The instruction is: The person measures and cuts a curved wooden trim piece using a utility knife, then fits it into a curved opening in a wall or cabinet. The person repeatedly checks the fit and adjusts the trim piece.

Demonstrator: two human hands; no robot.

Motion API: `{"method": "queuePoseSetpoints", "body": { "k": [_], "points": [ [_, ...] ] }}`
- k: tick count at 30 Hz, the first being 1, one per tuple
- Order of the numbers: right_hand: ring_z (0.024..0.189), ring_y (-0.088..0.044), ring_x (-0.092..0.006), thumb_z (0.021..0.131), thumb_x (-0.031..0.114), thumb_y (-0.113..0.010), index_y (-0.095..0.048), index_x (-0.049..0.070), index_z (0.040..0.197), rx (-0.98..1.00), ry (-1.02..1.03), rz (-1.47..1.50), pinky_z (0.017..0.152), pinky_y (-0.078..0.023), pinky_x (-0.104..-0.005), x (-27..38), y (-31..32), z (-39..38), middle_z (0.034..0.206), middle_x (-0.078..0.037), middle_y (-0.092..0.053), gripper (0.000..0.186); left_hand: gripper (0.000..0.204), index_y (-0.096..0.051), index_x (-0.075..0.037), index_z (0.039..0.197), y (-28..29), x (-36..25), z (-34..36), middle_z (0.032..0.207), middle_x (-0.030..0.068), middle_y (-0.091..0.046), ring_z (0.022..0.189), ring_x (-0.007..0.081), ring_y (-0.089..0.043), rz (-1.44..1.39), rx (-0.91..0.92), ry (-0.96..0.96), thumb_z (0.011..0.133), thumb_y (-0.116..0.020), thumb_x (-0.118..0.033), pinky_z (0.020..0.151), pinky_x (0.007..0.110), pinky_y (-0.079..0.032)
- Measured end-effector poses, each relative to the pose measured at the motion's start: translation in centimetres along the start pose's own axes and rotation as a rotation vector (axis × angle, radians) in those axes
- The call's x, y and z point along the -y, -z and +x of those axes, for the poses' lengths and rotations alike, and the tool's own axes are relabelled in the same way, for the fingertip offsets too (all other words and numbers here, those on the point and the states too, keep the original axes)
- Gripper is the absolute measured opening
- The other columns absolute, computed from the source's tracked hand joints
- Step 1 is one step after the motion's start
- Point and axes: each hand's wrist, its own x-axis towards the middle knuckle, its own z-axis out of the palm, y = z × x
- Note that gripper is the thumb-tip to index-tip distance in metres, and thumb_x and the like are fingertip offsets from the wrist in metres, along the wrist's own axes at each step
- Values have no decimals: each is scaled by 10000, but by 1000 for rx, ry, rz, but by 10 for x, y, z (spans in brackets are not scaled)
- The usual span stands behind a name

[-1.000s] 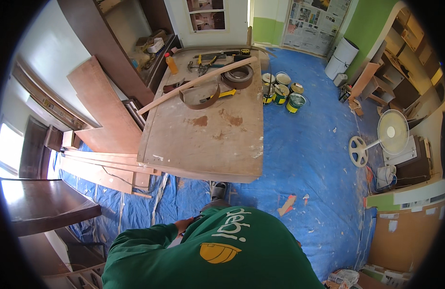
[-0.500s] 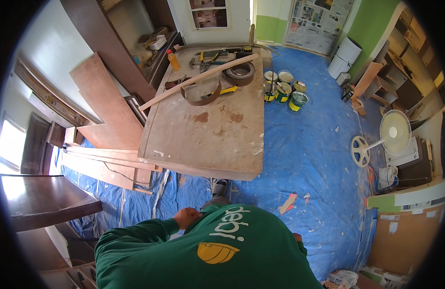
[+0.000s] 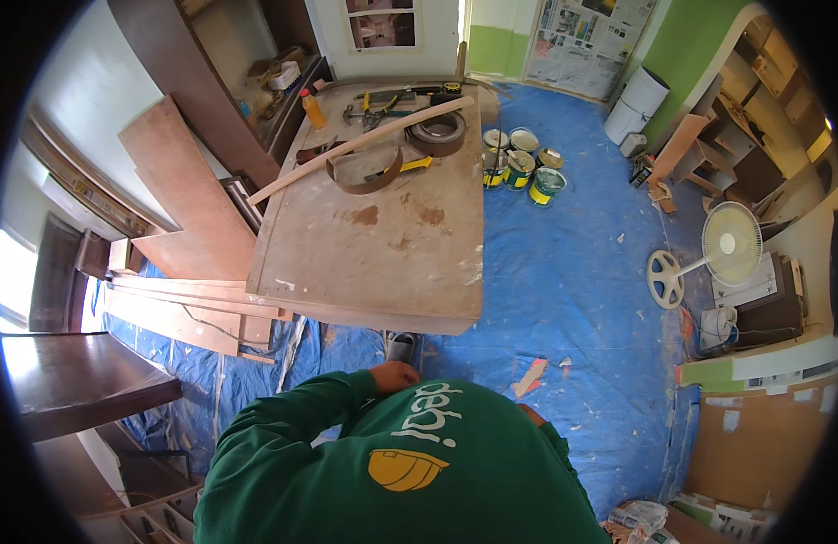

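My left hand (image 3: 394,376) is in front of my belly, partly covered by my green sweatshirt; its fingers are not clear. Only a sliver of my right hand (image 3: 533,416) shows at the right side of my body. Ahead stands a worn brown worktable (image 3: 337,263), apart from both hands. Across its far half lies a long wooden strip (image 3: 382,136). Around it are a coil of brown edge banding (image 3: 436,136), a loose loop of banding (image 3: 369,187), a yellow-handled cutter (image 3: 417,166), pliers (image 3: 375,115), a tape measure (image 3: 451,88) and an orange bottle (image 3: 312,110).
Several paint cans (image 3: 546,187) stand right of the table on a blue floor sheet (image 3: 582,290). A white fan (image 3: 729,243) is farther right. Wooden boards (image 3: 188,204) lean and lie at left, near a dark brown panel (image 3: 92,381). A wood scrap (image 3: 530,376) lies on the sheet.
The view has shifted slightly, so the room sits a little farther left and higher. My left hand has moved right and up, nearer the table's front edge in the view.
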Motion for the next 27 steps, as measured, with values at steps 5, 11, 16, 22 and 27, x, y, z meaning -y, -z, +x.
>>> {"method": "queuePoseSetpoints", "body": {
  "k": [5, 11, 16, 22, 27],
  "points": [
    [1170, -632, -235, 942, 366, -693, -639, 21, 1323, 169, 53, -43, 998, -492, -409, -28, 10, 6, 1277, -148, -683, 517, 368, -748, -81, 1144, -1, -2, 19, 1023, 122, -751, 957, 234, -712, -23, 166, -50, 873, -722, -329, 881, 368, -535],
    [1206, -617, -248, 952, 417, -666, -603, 22, 1371, 32, 89, 147, 1015, -480, -426, -85, 2, 10, 1309, -164, -667, 579, 360, -755, -61, 1098, -8, 59, 2, 1042, 112, -738, 950, 237, -704, -102, -217, 13, 889, -725, -352, 889, 400, -555],
    [1207, -617, -247, 962, 426, -646, -608, 27, 1367, 32, 174, 155, 1012, -481, -427, -92, 3, 4, 1306, -167, -669, 569, 434, -711, -70, 1131, -19, 157, -32, 979, 161, -732, 865, 294, -713, 277, -111, 172, 940, -668, -457, 825, 410, -568],
    [1193, -624, -245, 983, 430, -613, -621, 35, 1345, 55, 225, 56, 1000, -485, -425, -49, 2, -15, 1285, -171, -676, 535, 445, -685, -79, 1103, -66, 203, -70, 1049, 149, -737, 934, 321, -705, -905, -262, 853, 963, -589, -490, 819, 424, -554],
    [1039, -679, -245, 1039, 360, -539, -678, 47, 1195, -82, 490, -193, 908, -520, -403, -61, 2, -5, 1115, -142, -718, 377, 419, -686, -69, 1069, -64, 180, -88, 1021, 144, -735, 913, 303, -698, -670, -255, 730, 968, -582, -462, 810, 415, -549]
  ]
}}
